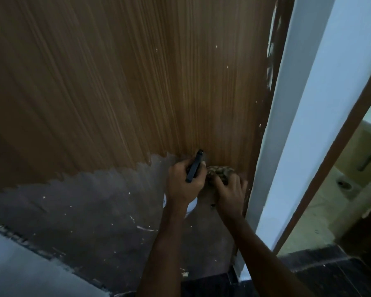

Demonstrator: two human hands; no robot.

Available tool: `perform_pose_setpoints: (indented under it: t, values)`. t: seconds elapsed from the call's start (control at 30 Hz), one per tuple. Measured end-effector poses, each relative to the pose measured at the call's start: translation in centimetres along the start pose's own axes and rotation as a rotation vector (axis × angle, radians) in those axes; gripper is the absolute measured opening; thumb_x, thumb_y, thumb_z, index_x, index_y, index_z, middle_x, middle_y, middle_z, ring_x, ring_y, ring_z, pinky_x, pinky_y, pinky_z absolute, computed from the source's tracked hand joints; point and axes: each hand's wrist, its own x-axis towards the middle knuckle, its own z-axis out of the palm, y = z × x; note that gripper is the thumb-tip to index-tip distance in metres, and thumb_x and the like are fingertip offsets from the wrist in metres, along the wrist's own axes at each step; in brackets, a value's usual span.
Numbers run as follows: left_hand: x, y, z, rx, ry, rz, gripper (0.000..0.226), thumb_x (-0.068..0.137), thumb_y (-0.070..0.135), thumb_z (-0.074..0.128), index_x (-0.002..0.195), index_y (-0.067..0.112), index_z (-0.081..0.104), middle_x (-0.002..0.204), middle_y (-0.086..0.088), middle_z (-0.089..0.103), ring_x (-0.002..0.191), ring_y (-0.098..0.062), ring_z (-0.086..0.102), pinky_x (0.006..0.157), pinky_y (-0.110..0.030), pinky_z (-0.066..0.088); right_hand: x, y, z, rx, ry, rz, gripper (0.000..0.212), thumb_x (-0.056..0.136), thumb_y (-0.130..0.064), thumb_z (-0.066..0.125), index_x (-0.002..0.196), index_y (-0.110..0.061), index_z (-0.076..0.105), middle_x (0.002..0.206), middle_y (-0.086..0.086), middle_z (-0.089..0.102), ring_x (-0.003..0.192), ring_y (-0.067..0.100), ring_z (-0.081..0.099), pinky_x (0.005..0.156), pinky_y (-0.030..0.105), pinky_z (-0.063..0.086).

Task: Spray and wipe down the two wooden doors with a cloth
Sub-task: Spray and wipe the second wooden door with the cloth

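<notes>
Head view, low on the door (pixel 137 82). I am working its bottom right corner, where the wood grain gives way to a grey, worn lower band (pixel 94 211) flecked with pale specks.

Left hand (pixel 183 185): its grip is curled round the spray bottle (pixel 194 168). The black nozzle points up toward 12 o'clock, almost touching the wood; the white body shows just below the hand at 6 o'clock.

Right hand (pixel 229 194): fingers bent over a bunched, patterned cloth (pixel 220 171), pressing it against the door. Cloth sits just at 3 o'clock of the nozzle, touching or nearly touching the left hand.

Only this one door is clearly in view; I cannot place the second.

Risks, as I judge them:
- Hands are crowded. A squeeze now could wet the cloth or the right knuckles instead of the panel.
- The nozzle is very near the surface; spray may pool and run down into the grey band.
- The ragged edge of the wood finish at 9 o'clock could catch the cloth and lift more of it.
- A wipe toward 3 o'clock meets the dark door edge (pixel 263 125) and the white frame (pixel 287 125) almost at once; knuckles could strike there.

Room: wide open panel toward 9 to 12 o'clock. Tight at 3 o'clock. Toward 6 o'clock, dark floor tiles (pixel 212 284) close off the stroke. An open doorway (pixel 330 200) lies beyond the frame at 3 o'clock.
</notes>
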Motion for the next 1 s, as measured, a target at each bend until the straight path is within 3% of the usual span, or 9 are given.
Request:
perform_pose_setpoints:
  t: [0.1, 0.23, 0.43, 0.57, 0.63, 0.73, 0.83, 0.93, 1.0]
  values:
    - [-0.2, 0.0, -0.5, -0.013, 0.004, -0.022, 0.034, 0.098, 0.021, 0.073, 0.067, 0.014, 0.06, 0.047, 0.009, 0.05, 0.041, -0.01, 0.055, 0.044, -0.015, 0.035, 4.0, -1.9, -1.1, 0.008, 0.144, 0.034, 0.028, 0.106, -0.036, 0.052, 0.125, -0.018, 0.061, 0.118, 0.02, 0.062, 0.113, 0.034, 0.054, 0.095, 0.05, 0.042]
    - [-0.9, 0.0, -1.2, 0.0, 0.026, -0.031, 0.032, 0.096, 0.026, 0.072, 0.067, 0.025, 0.058, 0.047, 0.012, 0.05, 0.041, -0.009, 0.053, 0.045, -0.016, 0.035, 7.0, -3.2, -1.1, 0.012, 0.24, 0.084, 0.03, 0.096, -0.025, 0.066, 0.123, -0.014, 0.072, 0.119, 0.021, 0.061, 0.113, 0.033, 0.054, 0.096, 0.046, 0.04]
    - [-1.5, -0.5, -2.5, 0.011, 0.078, -0.098, 0.041, 0.095, 0.039, 0.067, 0.062, 0.016, 0.058, 0.05, 0.0, 0.054, 0.043, -0.02, 0.054, 0.045, -0.041, 0.044, -0.5, -2.5, 1.2, 0.083, -0.155, -0.063, 0.063, 0.075, -0.015, 0.091, 0.128, -0.022, 0.057, 0.119, 0.016, 0.057, 0.107, 0.032, 0.055, 0.089, 0.049, 0.046]
    - [-1.4, -1.5, -3.4, 0.017, 0.106, -0.094, 0.043, 0.093, 0.042, 0.066, 0.061, 0.014, 0.056, 0.048, 0.001, 0.052, 0.041, -0.021, 0.05, 0.042, -0.04, 0.041, 7.5, -5.9, -0.5, 0.133, 0.158, -0.058, 0.038, 0.092, -0.025, 0.072, 0.128, -0.019, 0.064, 0.117, 0.017, 0.054, 0.104, 0.032, 0.055, 0.085, 0.044, 0.043]
    - [-1.7, -1.9, -3.8, 0.021, 0.114, -0.113, 0.045, 0.093, 0.044, 0.066, 0.061, 0.013, 0.056, 0.048, 0.0, 0.052, 0.04, -0.022, 0.049, 0.041, -0.041, 0.04, 8.2, -6.8, -0.1, 0.153, 0.22, -0.029, 0.039, 0.092, -0.023, 0.074, 0.129, -0.02, 0.062, 0.116, 0.014, 0.05, 0.102, 0.03, 0.053, 0.084, 0.043, 0.043]
    - [-1.6, -1.9, -4.8, 0.012, 0.121, -0.124, 0.047, 0.093, 0.048, 0.064, 0.064, 0.011, 0.059, 0.049, 0.0, 0.053, 0.042, -0.022, 0.051, 0.044, -0.043, 0.042, 1.9, -6.0, 2.1, 0.153, 0.011, -0.109, 0.052, 0.087, -0.02, 0.081, 0.132, -0.021, 0.055, 0.119, 0.014, 0.047, 0.105, 0.032, 0.051, 0.088, 0.053, 0.051]
    - [-1.5, -1.8, -6.0, 0.052, 0.159, -0.11, 0.047, 0.094, 0.047, 0.062, 0.062, 0.013, 0.056, 0.049, 0.001, 0.051, 0.043, -0.02, 0.051, 0.043, -0.039, 0.041, -1.2, -5.2, 2.8, 0.171, -0.146, -0.209, 0.036, 0.092, -0.018, 0.067, 0.126, -0.02, 0.056, 0.119, 0.012, 0.049, 0.1, 0.036, 0.06, 0.084, 0.049, 0.049]
    - [-1.5, -2.2, -7.5, 0.07, 0.192, -0.12, 0.046, 0.094, 0.043, 0.065, 0.061, 0.013, 0.055, 0.048, 0.003, 0.05, 0.042, -0.02, 0.05, 0.042, -0.035, 0.038, 4.1, -8.1, 1.7, 0.204, 0.018, -0.138, 0.05, 0.088, -0.013, 0.077, 0.133, -0.021, 0.058, 0.12, 0.015, 0.052, 0.108, 0.033, 0.056, 0.092, 0.051, 0.043]
    - [-1.6, -2.8, -8.3, 0.075, 0.206, -0.127, 0.048, 0.093, 0.047, 0.065, 0.06, 0.015, 0.053, 0.047, 0.005, 0.048, 0.041, -0.018, 0.048, 0.042, -0.032, 0.035, 7.7, -9.5, 1.1, 0.234, 0.169, -0.066, 0.041, 0.089, -0.009, 0.069, 0.129, -0.018, 0.063, 0.119, 0.014, 0.05, 0.107, 0.031, 0.055, 0.092, 0.046, 0.04]
